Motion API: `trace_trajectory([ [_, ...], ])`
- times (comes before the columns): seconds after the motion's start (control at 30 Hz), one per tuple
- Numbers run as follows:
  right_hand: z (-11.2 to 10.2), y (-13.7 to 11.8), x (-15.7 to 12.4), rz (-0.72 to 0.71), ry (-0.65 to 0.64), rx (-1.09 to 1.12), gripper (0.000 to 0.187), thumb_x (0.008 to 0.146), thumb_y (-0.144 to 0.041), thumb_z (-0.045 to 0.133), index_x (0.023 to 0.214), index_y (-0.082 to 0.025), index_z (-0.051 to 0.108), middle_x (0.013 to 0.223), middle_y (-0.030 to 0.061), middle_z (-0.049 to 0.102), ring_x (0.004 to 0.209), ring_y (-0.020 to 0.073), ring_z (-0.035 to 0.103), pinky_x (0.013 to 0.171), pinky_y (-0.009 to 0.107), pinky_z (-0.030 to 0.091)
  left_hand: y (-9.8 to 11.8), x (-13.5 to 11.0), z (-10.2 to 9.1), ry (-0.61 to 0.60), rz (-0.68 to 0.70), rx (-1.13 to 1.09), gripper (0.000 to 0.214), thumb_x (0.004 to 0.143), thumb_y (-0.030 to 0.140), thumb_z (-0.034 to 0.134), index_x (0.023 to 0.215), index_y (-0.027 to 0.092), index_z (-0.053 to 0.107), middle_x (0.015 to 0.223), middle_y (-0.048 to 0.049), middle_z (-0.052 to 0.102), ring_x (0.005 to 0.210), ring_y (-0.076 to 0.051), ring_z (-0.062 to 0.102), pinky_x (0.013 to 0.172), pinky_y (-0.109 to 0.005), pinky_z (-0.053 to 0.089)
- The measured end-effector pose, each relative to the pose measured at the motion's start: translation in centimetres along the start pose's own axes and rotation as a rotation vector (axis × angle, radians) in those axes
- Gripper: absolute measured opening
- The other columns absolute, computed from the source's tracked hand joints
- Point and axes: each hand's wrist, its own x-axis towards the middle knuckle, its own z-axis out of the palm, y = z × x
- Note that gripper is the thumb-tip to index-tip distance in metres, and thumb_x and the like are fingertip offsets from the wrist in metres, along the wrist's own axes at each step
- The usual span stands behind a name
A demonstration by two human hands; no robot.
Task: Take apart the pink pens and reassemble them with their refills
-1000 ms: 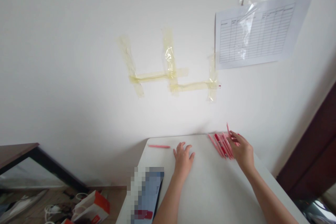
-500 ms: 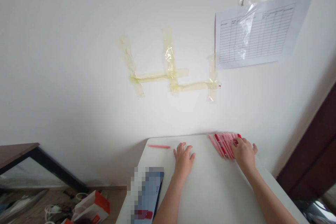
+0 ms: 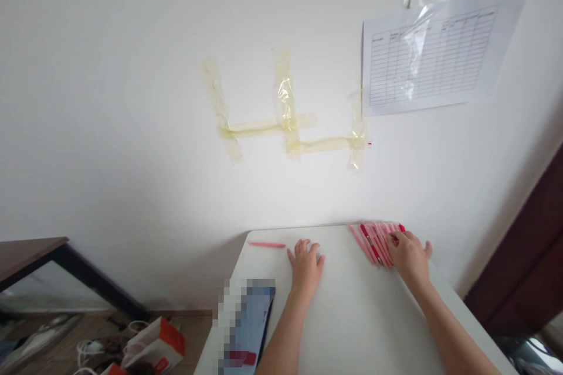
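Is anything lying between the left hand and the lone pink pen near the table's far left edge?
Nothing visible. Only bare white table separates the left hand from the lone pink pen. The right hand rests on the pen pile, off to the side.

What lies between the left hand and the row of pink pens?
In the head view, only bare white table separates the left hand from the row of pink pens under the right hand.
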Motion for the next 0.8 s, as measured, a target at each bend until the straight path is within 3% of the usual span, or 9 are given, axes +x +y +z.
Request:
trace_trajectory([
  [0.27, -0.4, -0.2, -0.1, -0.028, 0.063, -0.072, 0.034, 0.090, -0.034, 0.040, 0.099, -0.021, 0.070, 0.102, 0.0111, 0.065, 0.094, 0.0262, 0.058, 0.106, 0.062, 0.025, -0.9, 0.6, -0.9, 0.120, -0.188, 0.225, 0.036, 0.091, 0.035, 0.053, 0.122, 0.022, 0.064, 0.139, -0.0156, 0.053, 0.137, -0.037, 0.038, 0.112, -0.068, 0.025],
  [0.47, -0.4, -1.8, -1.0, -0.173, 0.191, 0.020, 0.034, 0.091, -0.036, 0.040, 0.097, -0.021, 0.070, 0.103, 0.0103, 0.065, 0.100, 0.0262, 0.056, 0.111, 0.060, 0.020, -1.8, 0.9, -1.1, 0.141, -0.331, 0.323, 0.049, 0.092, 0.044, 0.048, 0.132, 0.019, 0.059, 0.147, -0.0210, 0.047, 0.139, -0.044, 0.034, 0.110, -0.071, 0.022],
  [0.6, -0.6, -4.0, -2.4, -0.341, 0.141, 0.116, 0.028, 0.094, -0.034, 0.043, 0.096, -0.024, 0.069, 0.098, 0.0074, 0.068, 0.097, 0.0235, 0.059, 0.112, 0.056, 0.020, -2.2, 1.0, -1.1, 0.124, -0.372, 0.321, 0.052, 0.092, 0.048, 0.045, 0.130, 0.016, 0.060, 0.144, -0.0223, 0.049, 0.135, -0.043, 0.040, 0.109, -0.072, 0.023],
  [0.8, -1.1, -6.1, -4.0, -0.498, 0.059, 0.205, 0.024, 0.095, -0.027, 0.045, 0.098, -0.025, 0.068, 0.098, 0.0053, 0.068, 0.092, 0.0197, 0.062, 0.108, 0.051, 0.027, -1.8, 0.9, -1.7, 0.113, -0.300, 0.242, 0.040, 0.091, 0.037, 0.048, 0.124, 0.021, 0.063, 0.130, -0.0158, 0.061, 0.128, -0.035, 0.045, 0.110, -0.071, 0.022],
])
